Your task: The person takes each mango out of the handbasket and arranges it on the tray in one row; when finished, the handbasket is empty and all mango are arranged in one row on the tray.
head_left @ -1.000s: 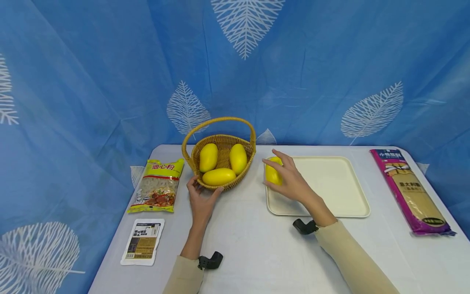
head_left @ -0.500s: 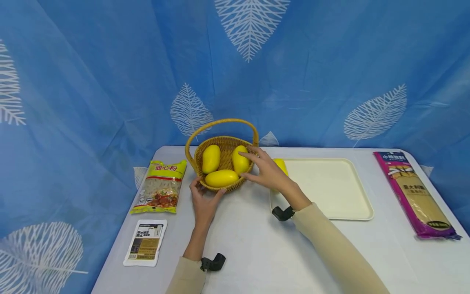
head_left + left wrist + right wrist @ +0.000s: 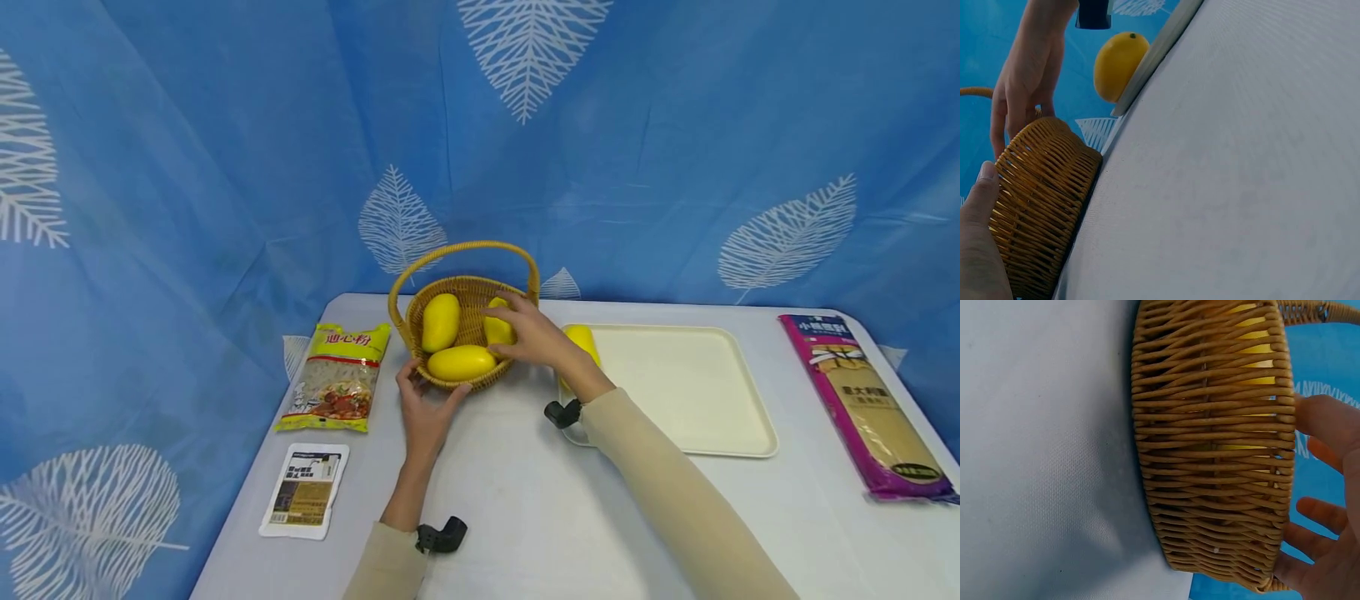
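"Yellow fruit [image 3: 498,323] under the right hand [image 3: 528,332]: where does it lie?"

"Inside the wicker basket [image 3: 471,312], at its right side, long axis running from far to near."

"And the grip?"

"The fingers curve over its far end and the thumb bends round the near end, spread about as wide as the fruit is long. How firmly, I can't tell. The left hand [image 3: 426,412] holds the basket's near-left rim, thumb in front, fingers at the side."

"Any writing?"

"The macaroni bag [image 3: 337,375], left of the basket, reads 通心粉 in red. The purple bag [image 3: 866,404], far right, says 意大利面, as far as I can make out. The print on the white pouch [image 3: 306,492] is too small for me."

"How do the others point?"

"The left fruit [image 3: 441,322] leans, far end rightward. The front fruit [image 3: 461,363] lies crosswise. A fourth fruit [image 3: 581,337] sits at the left end of the cream tray [image 3: 675,383], partly hidden by the right forearm; the left wrist view shows a dark spot on one end."
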The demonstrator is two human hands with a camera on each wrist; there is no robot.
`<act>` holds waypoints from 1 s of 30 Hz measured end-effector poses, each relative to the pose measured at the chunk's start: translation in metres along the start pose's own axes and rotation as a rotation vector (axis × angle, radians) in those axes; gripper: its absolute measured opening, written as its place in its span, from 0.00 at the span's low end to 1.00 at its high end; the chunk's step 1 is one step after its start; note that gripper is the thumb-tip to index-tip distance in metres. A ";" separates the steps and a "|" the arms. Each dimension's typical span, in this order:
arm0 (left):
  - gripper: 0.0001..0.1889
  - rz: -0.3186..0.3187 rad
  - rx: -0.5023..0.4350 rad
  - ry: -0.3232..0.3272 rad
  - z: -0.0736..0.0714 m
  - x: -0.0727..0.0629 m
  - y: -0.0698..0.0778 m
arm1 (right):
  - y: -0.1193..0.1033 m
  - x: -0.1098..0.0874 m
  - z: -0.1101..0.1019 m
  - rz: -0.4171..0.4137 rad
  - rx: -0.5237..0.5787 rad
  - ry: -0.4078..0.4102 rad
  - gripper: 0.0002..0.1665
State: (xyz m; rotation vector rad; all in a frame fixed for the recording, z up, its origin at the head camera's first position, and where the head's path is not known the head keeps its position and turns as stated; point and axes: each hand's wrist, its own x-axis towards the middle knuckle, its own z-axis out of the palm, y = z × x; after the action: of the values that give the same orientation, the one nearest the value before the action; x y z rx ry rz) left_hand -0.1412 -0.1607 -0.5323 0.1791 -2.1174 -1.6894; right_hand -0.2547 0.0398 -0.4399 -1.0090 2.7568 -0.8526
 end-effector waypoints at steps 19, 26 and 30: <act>0.46 0.006 -0.003 -0.011 0.000 -0.001 0.002 | 0.003 0.019 0.005 0.030 -0.074 -0.195 0.33; 0.46 0.017 -0.002 -0.012 0.000 -0.001 0.001 | 0.006 0.019 0.007 0.030 -0.037 -0.149 0.32; 0.46 0.007 0.003 -0.009 0.000 -0.002 0.001 | 0.010 0.017 0.011 0.008 -0.015 -0.096 0.32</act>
State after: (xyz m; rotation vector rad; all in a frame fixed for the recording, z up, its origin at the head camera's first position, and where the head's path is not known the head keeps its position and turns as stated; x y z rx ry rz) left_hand -0.1392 -0.1599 -0.5322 0.1652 -2.1248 -1.6860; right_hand -0.2709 0.0302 -0.4527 -1.0126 2.6899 -0.7626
